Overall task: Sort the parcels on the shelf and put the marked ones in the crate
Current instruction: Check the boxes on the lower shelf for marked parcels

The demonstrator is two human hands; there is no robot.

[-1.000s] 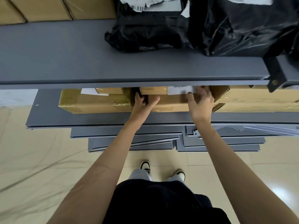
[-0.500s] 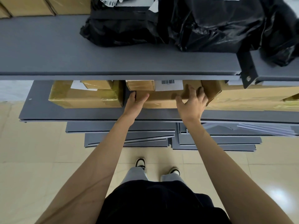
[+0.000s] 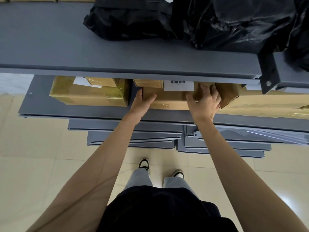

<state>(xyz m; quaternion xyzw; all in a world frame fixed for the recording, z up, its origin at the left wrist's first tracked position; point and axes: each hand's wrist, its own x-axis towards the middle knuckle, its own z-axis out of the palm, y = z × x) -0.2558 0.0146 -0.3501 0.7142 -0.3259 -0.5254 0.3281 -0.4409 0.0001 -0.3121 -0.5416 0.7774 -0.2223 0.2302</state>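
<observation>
A brown cardboard parcel (image 3: pixel 168 99) with a white barcode label (image 3: pixel 178 85) lies on the lower grey shelf (image 3: pixel 80 111), partly under the upper shelf. My left hand (image 3: pixel 141 102) grips its left end, thumb on top. My right hand (image 3: pixel 206 101) holds its right end, fingers spread over the top. A taped parcel (image 3: pixel 88 94) sits to the left, and a larger one (image 3: pixel 267 104) to the right. No crate is in view.
The upper grey shelf (image 3: pixel 117 52) carries black plastic bag parcels (image 3: pixel 217 22) and overhangs the lower one. A metal bracket (image 3: pixel 269 76) juts at the right. Loose grey shelf panels (image 3: pixel 150 136) are stacked on the tiled floor near my feet.
Both hands have drawn the labelled parcel toward the shelf's front edge, so more of its label shows. My right hand has slid from its top to its right end.
</observation>
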